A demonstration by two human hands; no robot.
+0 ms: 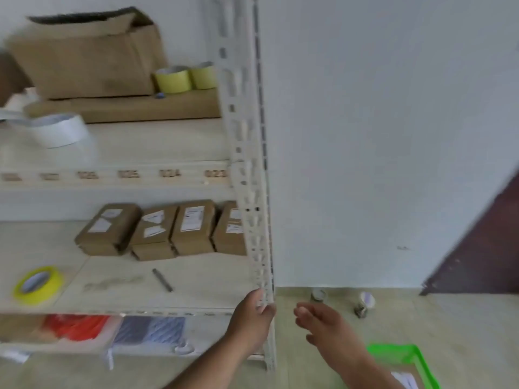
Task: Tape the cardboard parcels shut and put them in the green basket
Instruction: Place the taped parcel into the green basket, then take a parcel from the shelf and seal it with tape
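Shelf edge [118, 175], below white tape roll [60, 130]: blurred number tags, rightmost about "024", "023". Parcel [193, 226] labels unreadable.

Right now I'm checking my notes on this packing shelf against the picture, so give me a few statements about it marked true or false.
1. Four brown cardboard parcels with white labels sit in a row on the middle shelf. True.
2. The left hand holds the flat yellow tape roll. False: that roll lies alone at the shelf's left end; the hand is at the white metal shelf upright.
3. The right hand holds nothing. True.
4. The green plastic basket stands on the top shelf. False: it is on the floor, lower right.
5. A parcel already lies in the basket. True.
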